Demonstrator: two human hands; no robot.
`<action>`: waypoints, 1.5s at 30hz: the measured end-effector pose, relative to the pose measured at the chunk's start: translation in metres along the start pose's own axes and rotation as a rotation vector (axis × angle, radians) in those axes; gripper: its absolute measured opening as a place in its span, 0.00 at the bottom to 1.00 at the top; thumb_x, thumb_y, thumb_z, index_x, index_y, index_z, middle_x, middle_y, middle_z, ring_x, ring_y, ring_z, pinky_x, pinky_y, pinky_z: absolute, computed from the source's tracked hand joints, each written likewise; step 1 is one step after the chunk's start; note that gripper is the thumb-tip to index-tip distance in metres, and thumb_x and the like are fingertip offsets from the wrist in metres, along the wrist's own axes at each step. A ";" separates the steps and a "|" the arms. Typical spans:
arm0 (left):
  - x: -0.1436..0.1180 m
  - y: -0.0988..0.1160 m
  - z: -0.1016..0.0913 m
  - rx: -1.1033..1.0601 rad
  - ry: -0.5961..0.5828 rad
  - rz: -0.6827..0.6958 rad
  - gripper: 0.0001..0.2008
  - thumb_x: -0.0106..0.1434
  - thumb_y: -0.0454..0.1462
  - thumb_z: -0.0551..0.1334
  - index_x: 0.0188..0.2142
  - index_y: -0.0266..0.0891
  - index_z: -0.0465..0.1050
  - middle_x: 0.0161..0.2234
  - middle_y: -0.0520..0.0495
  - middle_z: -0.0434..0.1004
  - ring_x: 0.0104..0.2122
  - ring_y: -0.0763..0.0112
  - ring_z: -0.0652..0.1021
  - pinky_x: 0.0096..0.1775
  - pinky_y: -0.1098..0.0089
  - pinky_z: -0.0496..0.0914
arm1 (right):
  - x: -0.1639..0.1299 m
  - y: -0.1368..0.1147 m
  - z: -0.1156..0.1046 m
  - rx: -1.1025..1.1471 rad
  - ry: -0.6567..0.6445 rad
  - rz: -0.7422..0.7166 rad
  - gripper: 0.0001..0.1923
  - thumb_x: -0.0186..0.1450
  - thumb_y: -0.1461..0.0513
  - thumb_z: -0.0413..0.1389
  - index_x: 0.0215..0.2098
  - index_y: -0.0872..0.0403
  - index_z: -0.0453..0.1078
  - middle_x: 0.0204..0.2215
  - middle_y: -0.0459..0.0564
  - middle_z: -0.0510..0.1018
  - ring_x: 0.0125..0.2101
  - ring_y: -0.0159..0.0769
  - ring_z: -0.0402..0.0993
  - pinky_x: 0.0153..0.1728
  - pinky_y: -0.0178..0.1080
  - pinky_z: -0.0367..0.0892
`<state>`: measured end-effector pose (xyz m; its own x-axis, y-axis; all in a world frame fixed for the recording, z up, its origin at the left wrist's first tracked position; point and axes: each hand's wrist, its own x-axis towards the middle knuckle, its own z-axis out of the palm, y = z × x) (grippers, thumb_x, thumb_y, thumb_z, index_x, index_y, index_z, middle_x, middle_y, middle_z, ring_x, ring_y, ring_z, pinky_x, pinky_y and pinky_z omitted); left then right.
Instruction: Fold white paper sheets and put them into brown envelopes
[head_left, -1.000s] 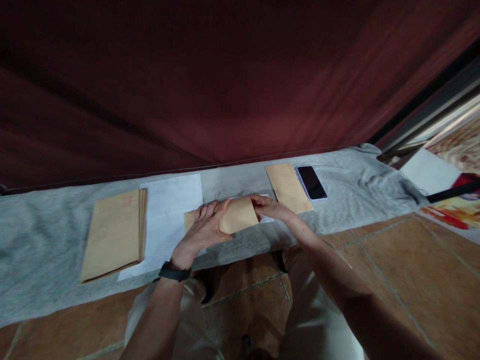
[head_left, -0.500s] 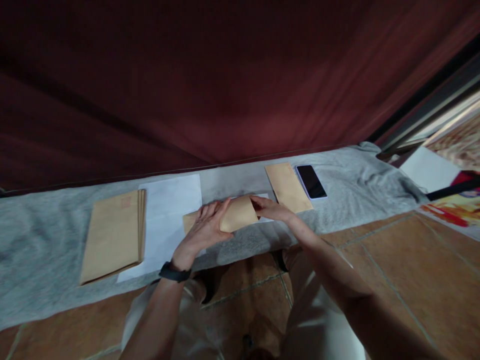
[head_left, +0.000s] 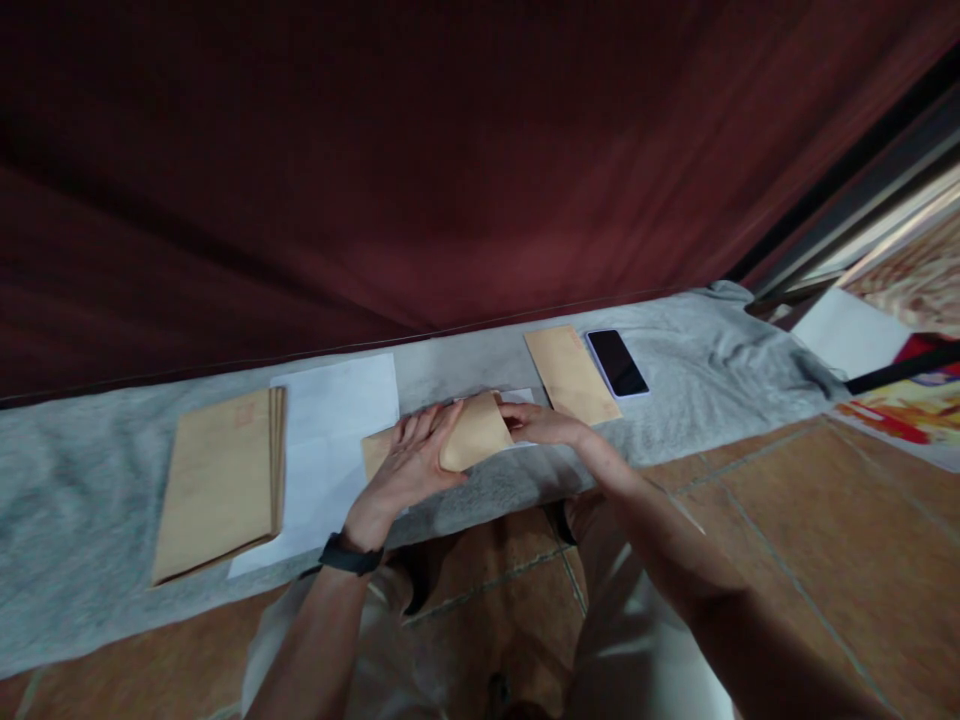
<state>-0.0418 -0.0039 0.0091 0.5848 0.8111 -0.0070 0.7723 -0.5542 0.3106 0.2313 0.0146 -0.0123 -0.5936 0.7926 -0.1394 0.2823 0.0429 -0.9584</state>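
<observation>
Tan rectangular paper envelope mid grey-cloth-covered bench, long axis approx. L–R, bulged mouth facing R. L hand grip pinches it across its width. R hand fingertips hidden at mouth; can't tell that grip, nor if white paper sheet is in or under env.

Envelope in hand: tan. Envelope stack: matching tan, faded red mark near an upper corner. Lone envelope: tan again, faint reddish mark at its far end. Large sheet: white, bluish from where I stand. Phone: black screen, lilac rim. Cloth: mottled grey. Wristband: black. Backdrop fabric: dark red. Floor tiles: orange-brown, paler grout lines. Printed sheet: red, yellow, white.
</observation>
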 end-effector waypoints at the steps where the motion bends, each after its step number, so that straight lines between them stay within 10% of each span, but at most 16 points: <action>1: 0.001 0.001 0.002 -0.004 0.007 0.010 0.59 0.52 0.47 0.73 0.74 0.50 0.40 0.66 0.40 0.60 0.62 0.45 0.64 0.62 0.50 0.59 | 0.000 0.000 0.000 -0.010 0.005 -0.007 0.19 0.58 0.65 0.61 0.48 0.47 0.80 0.50 0.43 0.82 0.53 0.42 0.75 0.58 0.42 0.67; 11: 0.001 0.000 -0.002 0.025 0.063 0.012 0.57 0.55 0.47 0.72 0.75 0.48 0.39 0.59 0.39 0.67 0.57 0.45 0.68 0.60 0.49 0.61 | 0.007 0.016 0.001 0.233 0.153 -0.003 0.12 0.58 0.62 0.60 0.41 0.50 0.79 0.35 0.45 0.82 0.36 0.37 0.78 0.42 0.41 0.72; 19: -0.003 -0.004 -0.011 0.047 0.151 -0.062 0.55 0.58 0.46 0.70 0.75 0.47 0.36 0.61 0.37 0.65 0.61 0.45 0.67 0.64 0.45 0.57 | 0.009 0.031 -0.019 -0.053 0.711 0.028 0.08 0.62 0.60 0.59 0.39 0.52 0.77 0.37 0.50 0.81 0.36 0.39 0.76 0.42 0.43 0.72; 28: -0.006 -0.014 -0.010 0.013 0.115 -0.084 0.57 0.57 0.45 0.71 0.75 0.47 0.35 0.61 0.38 0.66 0.62 0.45 0.66 0.65 0.43 0.54 | 0.006 0.030 -0.007 -0.707 0.545 0.143 0.30 0.60 0.60 0.66 0.60 0.55 0.71 0.55 0.59 0.73 0.58 0.51 0.64 0.61 0.53 0.60; 45: -0.006 -0.015 -0.006 0.015 0.082 -0.080 0.55 0.57 0.45 0.70 0.74 0.50 0.36 0.62 0.39 0.64 0.63 0.46 0.66 0.66 0.39 0.50 | 0.005 0.022 -0.016 -0.347 0.685 0.078 0.06 0.56 0.67 0.60 0.31 0.51 0.71 0.33 0.44 0.76 0.37 0.36 0.73 0.42 0.38 0.68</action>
<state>-0.0579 0.0007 0.0104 0.4995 0.8651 0.0467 0.8195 -0.4893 0.2982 0.2470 0.0291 -0.0300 0.0053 0.9959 0.0904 0.5911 0.0698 -0.8036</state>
